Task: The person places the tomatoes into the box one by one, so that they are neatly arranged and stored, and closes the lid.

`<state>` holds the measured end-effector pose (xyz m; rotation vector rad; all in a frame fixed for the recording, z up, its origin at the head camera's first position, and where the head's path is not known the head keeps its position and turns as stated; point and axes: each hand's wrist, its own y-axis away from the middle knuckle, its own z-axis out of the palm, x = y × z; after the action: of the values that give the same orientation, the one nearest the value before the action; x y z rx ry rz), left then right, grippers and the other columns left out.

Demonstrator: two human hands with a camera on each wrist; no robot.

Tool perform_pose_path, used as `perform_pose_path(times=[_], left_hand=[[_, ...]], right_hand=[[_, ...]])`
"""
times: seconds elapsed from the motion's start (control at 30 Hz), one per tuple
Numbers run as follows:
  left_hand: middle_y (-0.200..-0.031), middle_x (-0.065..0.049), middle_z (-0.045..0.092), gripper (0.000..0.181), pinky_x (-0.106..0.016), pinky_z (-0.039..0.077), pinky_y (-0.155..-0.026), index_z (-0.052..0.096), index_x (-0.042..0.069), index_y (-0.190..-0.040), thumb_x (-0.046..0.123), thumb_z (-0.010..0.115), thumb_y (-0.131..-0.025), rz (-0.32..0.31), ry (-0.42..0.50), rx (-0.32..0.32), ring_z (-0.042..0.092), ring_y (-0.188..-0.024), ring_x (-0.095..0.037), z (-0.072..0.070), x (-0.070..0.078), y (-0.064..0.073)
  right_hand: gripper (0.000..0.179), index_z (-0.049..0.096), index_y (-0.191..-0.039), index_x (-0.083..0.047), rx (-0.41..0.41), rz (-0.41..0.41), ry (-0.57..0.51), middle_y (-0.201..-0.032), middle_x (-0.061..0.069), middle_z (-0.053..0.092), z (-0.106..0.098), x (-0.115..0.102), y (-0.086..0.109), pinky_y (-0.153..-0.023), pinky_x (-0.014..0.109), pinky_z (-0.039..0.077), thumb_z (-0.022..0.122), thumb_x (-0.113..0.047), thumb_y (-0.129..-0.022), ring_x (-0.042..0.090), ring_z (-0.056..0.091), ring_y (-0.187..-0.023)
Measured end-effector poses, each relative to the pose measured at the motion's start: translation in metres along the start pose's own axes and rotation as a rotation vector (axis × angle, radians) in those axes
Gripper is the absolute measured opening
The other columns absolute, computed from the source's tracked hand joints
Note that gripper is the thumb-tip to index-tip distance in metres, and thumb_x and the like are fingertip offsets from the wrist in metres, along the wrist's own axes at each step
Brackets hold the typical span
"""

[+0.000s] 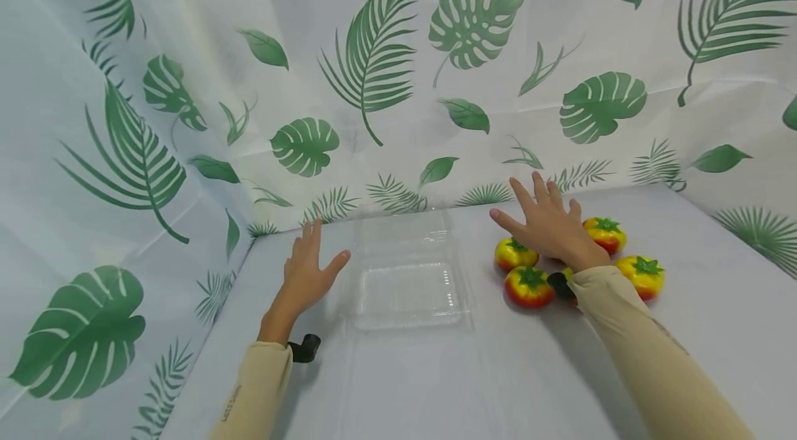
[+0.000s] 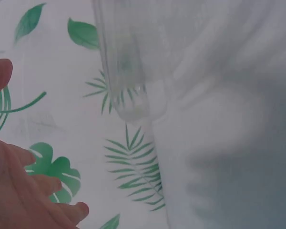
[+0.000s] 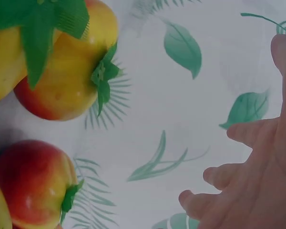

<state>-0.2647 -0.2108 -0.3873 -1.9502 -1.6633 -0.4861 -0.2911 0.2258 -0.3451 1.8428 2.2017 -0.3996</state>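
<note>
My left hand (image 1: 305, 274) hovers, fingers extended and thumb spread, left of a clear plastic clamshell box (image 1: 405, 321). The box lies open, its lid (image 1: 405, 232) spread toward the back wall; part of it shows as a clear edge (image 2: 109, 62) in the left wrist view. Over a cluster of yellow-and-red persimmons with green leafy caps, my right hand (image 1: 551, 225) is held with fingers spread and nothing in them. A front persimmon (image 1: 529, 288), a left one (image 1: 515, 255), a back one (image 1: 604, 236) and a right one (image 1: 641, 277) show; the wrist partly hides another.
A white cloth covers the table (image 1: 411, 385). Behind it and at both sides hangs a white curtain (image 1: 386, 170) printed with green leaves. Dark wrist-camera mounts (image 1: 305, 349) stick out below the hands.
</note>
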Motion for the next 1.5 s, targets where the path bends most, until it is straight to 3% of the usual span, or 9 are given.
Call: perform_pose_path(times=[0.07, 0.23, 0.47, 0.67, 0.9, 1.17, 1.5], left_hand=[[-0.178, -0.018, -0.007, 0.102, -0.076, 0.006, -0.122, -0.003, 0.008, -0.172, 0.056, 0.058, -0.106, 0.005, 0.067, -0.028, -0.004, -0.161, -0.048, 0.006, 0.0, 0.009], [-0.178, -0.012, -0.016, 0.112, -0.065, 0.006, -0.127, -0.011, 0.011, -0.171, 0.057, 0.065, -0.103, 0.008, 0.222, -0.167, -0.009, -0.163, -0.035, 0.02, 0.003, 0.024], [-0.177, -0.015, -0.017, 0.124, -0.065, 0.011, -0.127, -0.007, 0.003, -0.17, 0.059, 0.074, -0.095, 0.014, 0.192, -0.281, -0.005, -0.163, -0.038, 0.037, 0.002, 0.03], [-0.177, -0.021, -0.013, 0.126, -0.066, 0.014, -0.126, -0.003, -0.005, -0.168, 0.051, 0.08, -0.092, 0.019, 0.138, -0.282, 0.0, -0.162, -0.043, 0.041, 0.001, 0.032], [-0.177, -0.018, -0.017, 0.127, -0.063, 0.012, -0.127, -0.008, -0.001, -0.169, 0.057, 0.077, -0.093, -0.002, 0.127, -0.316, -0.005, -0.162, -0.039, 0.04, 0.002, 0.031], [-0.177, -0.014, -0.02, 0.129, -0.062, 0.01, -0.128, -0.012, 0.002, -0.169, 0.057, 0.077, -0.093, -0.025, 0.151, -0.319, -0.008, -0.163, -0.035, 0.042, -0.003, 0.034], [-0.177, -0.015, -0.018, 0.127, -0.06, 0.009, -0.128, -0.012, 0.003, -0.169, 0.054, 0.077, -0.094, -0.021, 0.15, -0.32, -0.007, -0.163, -0.034, 0.044, 0.001, 0.032]], right_hand=[[0.107, 0.004, -0.173, -0.009, 0.009, -0.005, 0.0, -0.172, 0.032, -0.015, 0.0, 0.001, 0.003, -0.113, 0.086, -0.006, 0.038, -0.08, -0.101, 0.062, -0.011, -0.154], [0.104, 0.005, -0.172, -0.007, 0.025, -0.001, -0.008, -0.172, 0.033, -0.013, -0.003, 0.005, 0.014, -0.114, 0.085, -0.004, 0.041, -0.076, -0.103, 0.061, -0.01, -0.154], [0.101, 0.008, -0.171, -0.001, 0.079, -0.008, -0.058, -0.172, 0.036, -0.008, -0.006, 0.022, 0.027, -0.113, 0.087, 0.004, 0.046, -0.069, -0.106, 0.062, -0.004, -0.155], [0.096, 0.01, -0.169, 0.004, 0.097, 0.051, -0.1, -0.169, 0.042, -0.004, -0.015, 0.048, 0.04, -0.111, 0.088, 0.008, 0.051, -0.059, -0.108, 0.066, 0.002, -0.152], [0.094, 0.009, -0.167, 0.007, 0.019, 0.128, -0.188, -0.165, 0.045, 0.0, -0.037, 0.092, 0.064, -0.106, 0.088, 0.018, 0.048, -0.057, -0.111, 0.071, 0.011, -0.146], [0.091, 0.014, -0.164, 0.01, -0.059, 0.171, -0.204, -0.153, 0.053, 0.021, -0.042, 0.137, 0.078, -0.097, 0.085, 0.038, 0.045, -0.057, -0.111, 0.074, 0.029, -0.132], [0.093, 0.012, -0.163, 0.011, -0.118, 0.201, -0.233, -0.153, 0.054, 0.018, -0.034, 0.16, 0.082, -0.098, 0.085, 0.036, 0.044, -0.058, -0.111, 0.075, 0.031, -0.131]])
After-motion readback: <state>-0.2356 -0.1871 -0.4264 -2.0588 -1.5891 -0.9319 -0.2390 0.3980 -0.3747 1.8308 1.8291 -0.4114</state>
